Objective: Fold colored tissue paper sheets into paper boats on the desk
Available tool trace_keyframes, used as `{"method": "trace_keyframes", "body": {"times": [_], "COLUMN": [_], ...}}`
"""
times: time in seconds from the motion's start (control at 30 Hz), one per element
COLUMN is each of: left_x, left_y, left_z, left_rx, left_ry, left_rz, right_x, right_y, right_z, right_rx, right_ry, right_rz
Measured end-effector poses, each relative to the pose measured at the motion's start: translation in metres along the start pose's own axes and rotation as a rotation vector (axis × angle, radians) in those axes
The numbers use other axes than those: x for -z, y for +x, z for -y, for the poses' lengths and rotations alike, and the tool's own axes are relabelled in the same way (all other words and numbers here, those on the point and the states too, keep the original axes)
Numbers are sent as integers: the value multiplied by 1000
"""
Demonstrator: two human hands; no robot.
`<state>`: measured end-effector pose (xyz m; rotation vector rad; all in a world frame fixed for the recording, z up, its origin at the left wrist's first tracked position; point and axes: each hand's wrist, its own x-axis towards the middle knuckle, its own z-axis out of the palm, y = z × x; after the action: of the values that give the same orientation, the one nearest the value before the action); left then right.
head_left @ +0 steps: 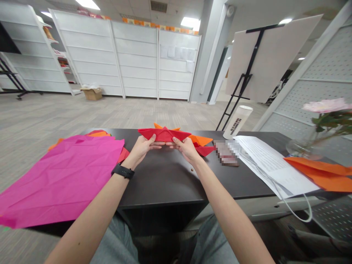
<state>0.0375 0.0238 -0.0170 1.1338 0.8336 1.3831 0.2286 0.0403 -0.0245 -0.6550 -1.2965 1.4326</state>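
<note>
A red folded paper boat [165, 134] is held level above the dark desk, between my two hands. My left hand [143, 147] grips its left part, thumb in front and fingers underneath. On the right part, my right hand [184, 147] pinches it the same way. Just behind and to the right lie an orange folded paper boat [202, 140] and another red folded paper piece [205, 150], partly hidden by my right hand. More orange paper peeks out behind the held boat.
Creased magenta paper [74, 176] covers the desk's left end, over red and orange paper. On the right are a white cylinder [238, 122], printed sheets [275, 165], a white cable [308, 214], orange folded paper [321, 172] and a flower vase [299, 147]. A blurred flat object [227, 154] lies nearby.
</note>
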Motion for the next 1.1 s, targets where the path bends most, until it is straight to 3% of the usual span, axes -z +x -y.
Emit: {"method": "trace_keyframes", "body": {"times": [0.17,0.3,0.53,0.7,0.87,1.1], "left_x": [0,7,29,26,24,27], "left_y": [1,4,9,7,6,8], "left_z": [-4,-6,-13,-8,-2,2], "left_rx": [38,51,-46,-35,-10,4], "left_ry": [-54,-113,-98,-47,-2,92], "left_rz": [-13,-89,-231,-192,-149,-137], "right_x": [2,5,23,15,11,12], "right_y": [2,4,8,6,3,1], "right_z": [0,-1,7,6,6,-1], "right_rx": [15,18,65,2,84,149], "right_ry": [18,28,79,185,95,-240], "right_rz": [1,2,-184,-14,-34,10]}}
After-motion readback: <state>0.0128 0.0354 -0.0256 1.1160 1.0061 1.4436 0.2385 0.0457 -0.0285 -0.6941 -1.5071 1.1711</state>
